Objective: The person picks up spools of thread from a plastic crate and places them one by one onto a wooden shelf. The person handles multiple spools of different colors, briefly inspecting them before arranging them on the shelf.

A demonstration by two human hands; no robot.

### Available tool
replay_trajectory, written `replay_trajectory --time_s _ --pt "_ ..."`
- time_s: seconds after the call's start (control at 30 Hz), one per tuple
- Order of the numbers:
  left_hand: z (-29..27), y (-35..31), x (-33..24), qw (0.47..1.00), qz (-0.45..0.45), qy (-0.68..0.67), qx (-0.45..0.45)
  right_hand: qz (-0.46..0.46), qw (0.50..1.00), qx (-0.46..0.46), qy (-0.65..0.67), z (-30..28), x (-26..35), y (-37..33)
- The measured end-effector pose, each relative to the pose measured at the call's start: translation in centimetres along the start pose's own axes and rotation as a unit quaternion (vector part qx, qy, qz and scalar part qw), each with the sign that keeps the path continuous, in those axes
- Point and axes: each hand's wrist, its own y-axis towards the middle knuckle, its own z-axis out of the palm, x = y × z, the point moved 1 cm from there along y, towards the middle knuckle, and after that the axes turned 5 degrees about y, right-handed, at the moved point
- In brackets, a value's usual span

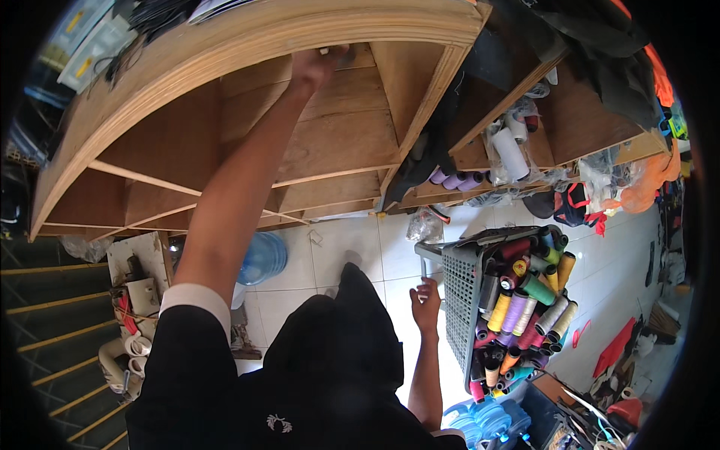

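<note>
My left arm reaches up into a wooden shelf cabinet [330,150]. My left hand [311,69] is in an upper compartment, just under the curved front edge. Its fingers look closed, blurred, around something small with a whitish bit and a dark part that I cannot make out. Lower down hangs my right hand [426,304], fingers loosely bent and thumb apart, nothing in it. Right beside it is a grey plastic basket [459,300], a little apart from the fingers. Thread cones [517,311] of many colours fill the basket.
Purple thread cones [457,180] and a white cone [510,154] in plastic sit in the right-hand shelves. A blue water bottle [264,257] stands on the tiled floor under the cabinet. More blue bottles [487,418] are at lower right. Stairs [56,322] lie at left.
</note>
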Motion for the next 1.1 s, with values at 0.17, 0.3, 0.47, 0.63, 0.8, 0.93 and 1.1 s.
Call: replay_trajectory --time_s 0.17,0.3,0.47,0.63,0.8,0.93,1.1 --pt "4.2 7.0 7.8 0.887 0.150 0.437 -0.015 0.070 0.998 0.002 -0.005 0.4 -7.4 -3.4" --pt "7.4 6.7 2.9 0.767 0.161 0.621 -0.007 0.134 0.991 -0.010 0.001 0.9 -12.3 -5.9" --pt "6.1 7.6 6.2 0.870 0.167 0.450 -0.118 0.177 0.984 0.016 -0.017 2.7 -15.4 -8.6" --pt "5.4 6.5 2.3 0.971 0.061 0.225 -0.053 0.187 0.982 0.009 -0.019 2.9 -14.5 -8.9" --pt "3.6 5.2 0.6 0.996 -0.011 0.077 -0.038 -0.079 0.996 0.027 -0.035 3.8 1.6 -2.6" --pt "3.4 3.8 0.5 0.993 -0.095 -0.044 -0.054 -0.267 0.956 0.115 0.038 4.7 25.0 2.7" --pt "2.6 7.3 12.1 0.951 -0.033 -0.306 -0.016 -0.429 0.894 0.037 -0.122 12.4 39.1 12.5"
